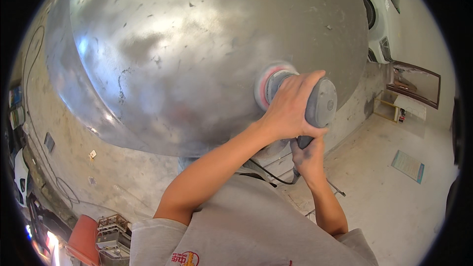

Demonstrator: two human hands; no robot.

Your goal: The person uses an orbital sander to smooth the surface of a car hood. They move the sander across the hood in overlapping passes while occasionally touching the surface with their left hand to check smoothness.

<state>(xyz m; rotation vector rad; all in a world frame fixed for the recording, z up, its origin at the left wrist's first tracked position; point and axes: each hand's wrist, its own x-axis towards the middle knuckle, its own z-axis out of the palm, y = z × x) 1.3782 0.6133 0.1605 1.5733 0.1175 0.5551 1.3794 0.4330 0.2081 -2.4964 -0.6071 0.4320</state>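
A power sander [322, 103] with a round, red-edged pad stands tilted against a large curved grey panel [197, 64], which looks like a car bonnet. The pad sits at the panel's right part, near its lower edge. Wrapped over the sander's grey body is my left hand [288, 108], its arm reaching across from the lower left. Below it, my right hand [309, 157] grips the sander's dark handle. Patchy dull and shiny areas, with darker specks, cover the panel. The contact face of the pad is hidden.
A black cord [271, 175] runs from the sander past my shirt. On the floor at right lie a flat board [409, 166] and a framed pane [414, 83]. A white car [382, 15] stands far right. Lower left are a red bin [84, 239] and a long hose [32, 93].
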